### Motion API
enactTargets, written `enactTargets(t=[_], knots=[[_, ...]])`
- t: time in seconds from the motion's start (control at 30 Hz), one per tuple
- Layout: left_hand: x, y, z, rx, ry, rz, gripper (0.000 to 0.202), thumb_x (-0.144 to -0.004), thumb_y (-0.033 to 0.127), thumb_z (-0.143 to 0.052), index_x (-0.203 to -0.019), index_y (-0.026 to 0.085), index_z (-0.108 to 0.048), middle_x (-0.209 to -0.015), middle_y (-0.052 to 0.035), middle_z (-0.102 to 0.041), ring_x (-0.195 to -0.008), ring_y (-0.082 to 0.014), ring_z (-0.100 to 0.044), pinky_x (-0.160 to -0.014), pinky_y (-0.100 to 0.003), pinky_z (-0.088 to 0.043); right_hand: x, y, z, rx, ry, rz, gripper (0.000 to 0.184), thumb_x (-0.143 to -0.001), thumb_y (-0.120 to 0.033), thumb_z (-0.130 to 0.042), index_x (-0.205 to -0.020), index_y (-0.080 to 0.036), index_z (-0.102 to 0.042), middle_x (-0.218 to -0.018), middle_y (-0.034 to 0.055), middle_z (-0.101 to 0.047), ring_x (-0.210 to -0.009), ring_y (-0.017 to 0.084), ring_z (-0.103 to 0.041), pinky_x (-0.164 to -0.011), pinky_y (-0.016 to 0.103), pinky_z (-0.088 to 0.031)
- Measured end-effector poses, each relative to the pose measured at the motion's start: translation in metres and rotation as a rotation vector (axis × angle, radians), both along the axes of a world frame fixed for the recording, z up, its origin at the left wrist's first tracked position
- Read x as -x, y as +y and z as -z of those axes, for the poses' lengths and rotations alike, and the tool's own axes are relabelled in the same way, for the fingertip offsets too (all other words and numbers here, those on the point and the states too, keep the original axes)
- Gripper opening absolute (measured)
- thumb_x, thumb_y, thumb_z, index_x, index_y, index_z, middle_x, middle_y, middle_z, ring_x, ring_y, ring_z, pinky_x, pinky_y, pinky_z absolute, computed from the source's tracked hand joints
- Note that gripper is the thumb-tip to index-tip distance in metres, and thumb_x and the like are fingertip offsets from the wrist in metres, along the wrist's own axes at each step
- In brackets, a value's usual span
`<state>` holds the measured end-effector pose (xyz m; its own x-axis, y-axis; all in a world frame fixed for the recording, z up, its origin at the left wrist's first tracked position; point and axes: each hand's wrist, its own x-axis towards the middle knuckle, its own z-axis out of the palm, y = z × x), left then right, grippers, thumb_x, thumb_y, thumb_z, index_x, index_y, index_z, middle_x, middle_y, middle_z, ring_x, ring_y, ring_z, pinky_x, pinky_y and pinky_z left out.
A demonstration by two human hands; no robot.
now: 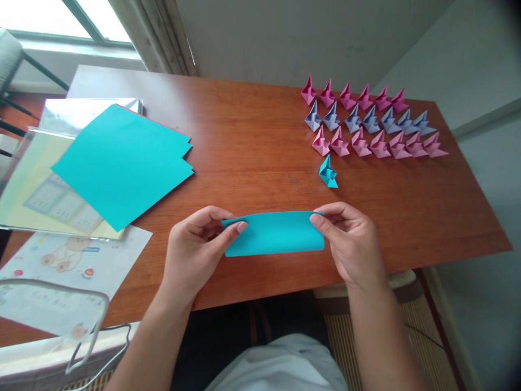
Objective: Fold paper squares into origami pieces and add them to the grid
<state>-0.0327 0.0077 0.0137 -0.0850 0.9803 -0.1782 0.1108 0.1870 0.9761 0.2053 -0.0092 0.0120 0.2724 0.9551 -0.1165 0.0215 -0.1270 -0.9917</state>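
Note:
A turquoise sheet of origami paper [277, 234], showing as a wide, low rectangle with its long edge at the top, is stretched between my hands over the front of the table. My left hand [199, 241] pinches its upper left corner between thumb and fingers. At the upper right corner, the thumb and fingers of my right hand [350, 239] are closed on the same paper. Just beyond the right hand stands a small folded turquoise paper figure [328, 172] with a pointed tip. Whether the held paper is doubled over is hard to see.
Rows of folded figures, dark pink [347, 96], lilac [370, 119] and light pink [379, 145], line the table's [244, 146] far right. Turquoise sheets [126, 163] overlap a plastic-wrapped pad [24, 179] at left. Nearer lie a bear-printed sheet [109, 255] and a metal frame [103, 304].

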Motion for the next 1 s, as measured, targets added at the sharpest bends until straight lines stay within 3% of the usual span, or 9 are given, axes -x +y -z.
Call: enactTargets(t=[0.7, 0.87, 1.0], knots=[[0.000, -0.001, 0.004, -0.012, -0.068, 0.038, 0.023, -0.075, 0.030, -0.086, -0.077, 0.018, -0.067, -0.060, 0.0047, -0.055, -0.051, -0.0060, -0.045, -0.044, -0.015, -0.036, -0.003, -0.003, 0.005, -0.004, 0.030, 0.003, 0.014, -0.077, -0.028, -0.088, -0.085, -0.025, -0.077, -0.078, -0.0025, -0.074, -0.071, 0.011, -0.066, -0.065, 0.021, -0.051], [-0.001, -0.002, 0.005, -0.070, -0.029, 0.042, 0.019, -0.077, 0.028, -0.084, -0.076, 0.018, -0.067, -0.063, 0.0046, -0.059, -0.052, -0.0061, -0.047, -0.044, -0.016, -0.036, -0.005, 0.002, 0.007, -0.012, -0.101, -0.053, 0.010, -0.082, -0.029, -0.084, -0.084, -0.025, -0.075, -0.079, -0.0027, -0.073, -0.071, 0.011, -0.065, -0.064, 0.022, -0.050], [0.004, -0.001, 0.004, -0.179, 0.138, 0.038, 0.014, -0.082, 0.025, -0.080, -0.077, 0.019, -0.069, -0.069, 0.0045, -0.064, -0.058, -0.0073, -0.054, -0.051, -0.017, -0.042, -0.005, 0.012, 0.006, 0.007, -0.297, -0.202, 0.006, -0.089, -0.028, -0.075, -0.087, -0.023, -0.072, -0.084, -0.0014, -0.071, -0.075, 0.014, -0.064, -0.067, 0.026, -0.050]])
